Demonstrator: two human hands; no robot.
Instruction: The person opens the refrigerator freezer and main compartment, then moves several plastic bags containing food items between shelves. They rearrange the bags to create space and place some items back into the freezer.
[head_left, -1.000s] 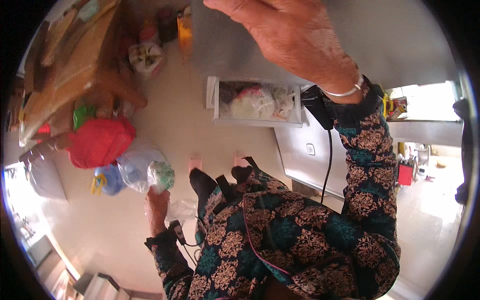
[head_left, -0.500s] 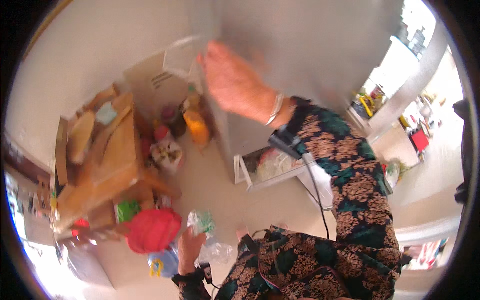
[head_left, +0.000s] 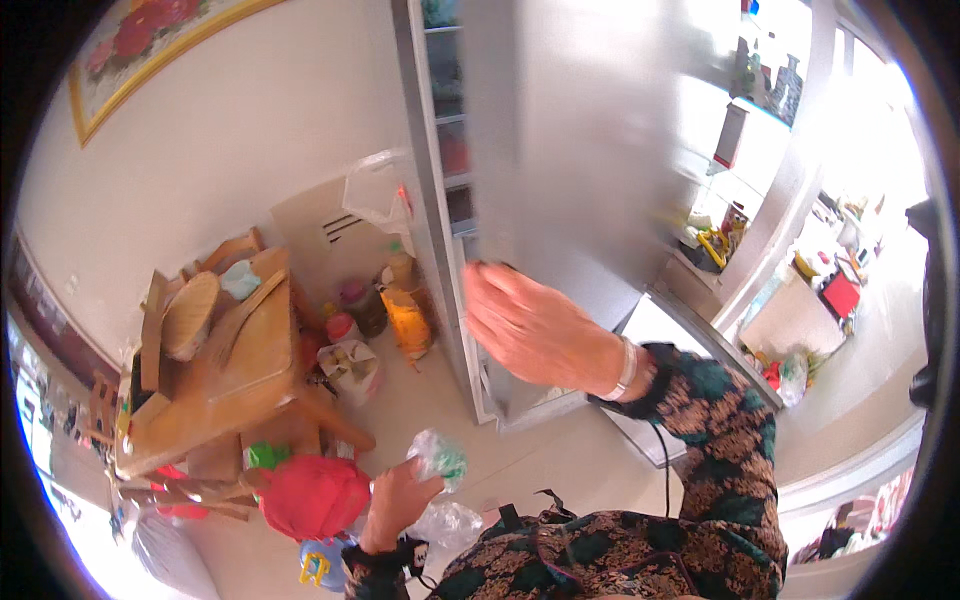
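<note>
My left hand (head_left: pixel 398 503), low in the view, is closed on a clear plastic bag (head_left: pixel 437 460) with something green inside. Another crumpled clear plastic bag (head_left: pixel 447 524) hangs just below it. My right hand (head_left: pixel 535 335) is raised at the edge of a tall grey refrigerator door (head_left: pixel 600 150), its fingers bent around that edge; the fingertips are hidden. The door stands partly open, and a narrow strip of refrigerator shelves (head_left: pixel 450 110) shows to its left.
On the left is a wooden table (head_left: pixel 220 395) with a round woven tray (head_left: pixel 192 316). A red bag (head_left: pixel 315 497) hangs beside it. An orange bag (head_left: pixel 407 322) and several containers stand on the floor by the wall. Crowded shelves (head_left: pixel 715 240) are at the right.
My right hand has come down and to the right. The refrigerator door has swung, so the white drawer seen earlier is now mostly covered. My left hand still holds the bag.
</note>
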